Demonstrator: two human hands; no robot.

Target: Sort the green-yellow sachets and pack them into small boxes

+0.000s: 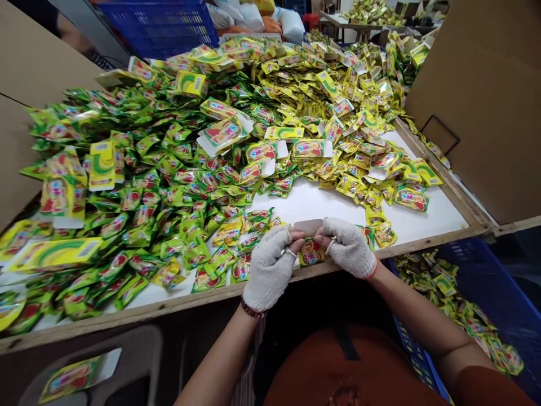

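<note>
Between my two gloved hands, at the table's front edge, is a small yellow-green candy box [311,252] with a pale grey flap [308,226] standing up at its top. My left hand [273,262] pinches the box's left side with bare fingertips poking out of the white knit glove. On the right side, my right hand [349,246] grips it the same way. What lies inside the box is hidden. Green candy sachets [220,259] lie just left of my left hand, and yellow sachets [384,234] lie right of my right hand.
A large heap of green sachets [169,192], yellow sachets [296,96] and flat boxes [224,132] covers much of the white table [308,200]. Cardboard [477,113] stands at right. A blue crate [477,276] with boxes sits below. One box [76,376] rests on a chair.
</note>
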